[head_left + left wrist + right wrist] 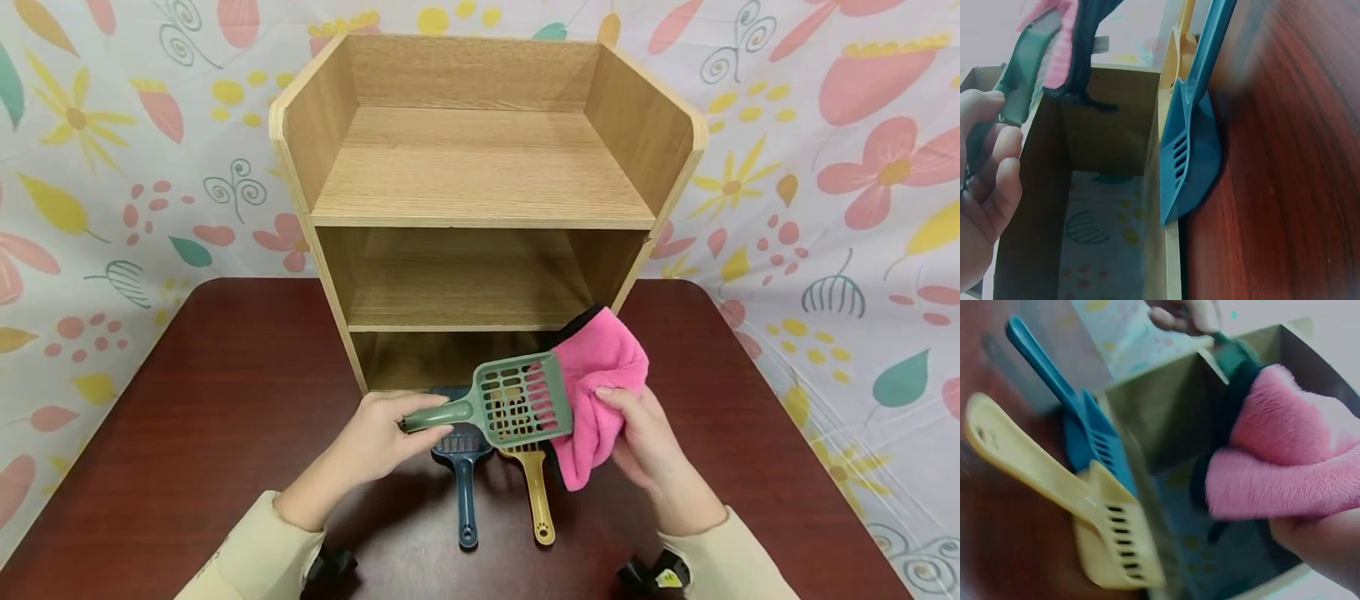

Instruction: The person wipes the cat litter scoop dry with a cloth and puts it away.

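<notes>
My left hand [382, 433] grips the handle of a green slotted litter scoop [525, 398], holding it raised in front of the shelf. In my right hand [648, 433] is a bunched pink cloth [600, 383] with a dark edge, pressed up to the far end of the scoop's head. Beneath them, a blue litter scoop [465, 492] and a yellow litter scoop [537, 496] lean side by side at the shelf's bottom front, handles toward me. In the right wrist view the cloth [1291, 450] hides part of the green scoop.
A wooden shelf unit [480, 167] with a walled top and lower compartments stands at the back of the dark red table [187, 442]. Behind it hangs a patterned curtain [810, 208].
</notes>
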`<control>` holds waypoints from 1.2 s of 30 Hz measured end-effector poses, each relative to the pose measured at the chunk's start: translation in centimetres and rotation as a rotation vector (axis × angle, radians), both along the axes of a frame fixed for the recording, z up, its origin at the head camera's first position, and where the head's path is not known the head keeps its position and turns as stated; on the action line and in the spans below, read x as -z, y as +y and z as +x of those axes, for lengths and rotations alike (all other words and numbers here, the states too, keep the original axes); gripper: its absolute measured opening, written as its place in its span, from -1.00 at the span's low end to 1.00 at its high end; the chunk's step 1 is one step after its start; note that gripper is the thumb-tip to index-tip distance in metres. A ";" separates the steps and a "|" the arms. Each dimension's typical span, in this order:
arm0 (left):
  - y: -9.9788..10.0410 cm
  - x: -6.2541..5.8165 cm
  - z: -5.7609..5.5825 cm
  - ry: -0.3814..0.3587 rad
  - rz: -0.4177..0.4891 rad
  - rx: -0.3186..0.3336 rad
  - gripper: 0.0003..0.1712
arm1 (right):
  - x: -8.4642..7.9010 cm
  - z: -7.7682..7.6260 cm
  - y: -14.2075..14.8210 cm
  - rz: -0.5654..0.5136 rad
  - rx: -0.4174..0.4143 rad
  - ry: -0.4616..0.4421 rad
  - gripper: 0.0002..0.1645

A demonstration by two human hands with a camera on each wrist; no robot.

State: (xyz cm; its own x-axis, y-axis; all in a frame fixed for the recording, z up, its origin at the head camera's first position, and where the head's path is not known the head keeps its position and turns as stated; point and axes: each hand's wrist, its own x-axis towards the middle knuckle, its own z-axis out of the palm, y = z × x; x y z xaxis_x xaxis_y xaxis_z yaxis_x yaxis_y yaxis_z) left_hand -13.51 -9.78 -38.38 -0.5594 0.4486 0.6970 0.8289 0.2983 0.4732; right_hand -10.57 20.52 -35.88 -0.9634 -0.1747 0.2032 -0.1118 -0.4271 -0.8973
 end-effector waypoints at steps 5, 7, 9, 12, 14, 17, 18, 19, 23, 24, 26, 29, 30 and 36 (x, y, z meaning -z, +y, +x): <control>0.3 -0.3 0.3 -0.018 -0.081 -0.018 -0.66 | -1.8 0.5 0.4 0.618 0.206 0.202 -0.65; 0.5 -0.4 0.5 -0.034 -0.111 -0.016 -0.69 | -2.3 0.5 -0.1 0.845 0.239 0.334 -0.48; 0.7 -0.5 0.6 -0.043 -0.137 -0.017 -0.72 | -2.6 0.4 -0.8 0.984 0.242 0.447 -0.32; 1.1 -0.5 0.7 -0.025 -0.169 -0.037 -0.75 | -2.9 0.4 -2.0 1.114 0.213 0.560 -0.30; 1.3 -0.5 0.7 0.007 -0.176 -0.050 -0.75 | -2.9 0.4 -2.5 1.208 0.208 0.635 -0.38; 1.5 -0.5 0.6 0.059 -0.156 -0.052 -0.76 | -2.9 0.3 -3.0 1.336 0.205 0.766 -0.50; 1.5 -0.6 0.6 0.076 -0.145 -0.051 -0.76 | -2.8 0.2 -3.2 1.376 0.210 0.815 -0.52; 1.6 -0.6 0.6 0.090 -0.135 -0.047 -0.75 | -2.8 0.1 -3.3 1.404 0.211 0.859 -0.54; 1.8 -0.7 0.6 0.123 -0.123 -0.026 -0.73 | -2.5 -0.2 -3.7 1.493 0.247 0.983 -0.61; 1.9 -0.7 0.6 0.124 -0.125 -0.022 -0.73 | -2.4 -0.3 -3.7 1.510 0.263 1.000 -0.63; 2.0 -0.8 0.7 0.124 -0.131 -0.018 -0.73 | -2.4 -0.4 -3.8 1.542 0.289 1.029 -0.65; 2.0 -0.7 0.6 0.127 -0.126 -0.022 -0.73 | -2.5 -0.5 -3.8 1.604 0.331 1.063 -0.66; 2.0 -0.7 0.6 0.129 -0.123 -0.024 -0.74 | -2.6 -0.5 -3.7 1.626 0.342 1.062 -0.67; 1.6 -0.3 0.6 0.126 -0.129 -0.045 -0.75 | -2.9 -0.4 -3.2 1.722 0.383 1.007 -0.75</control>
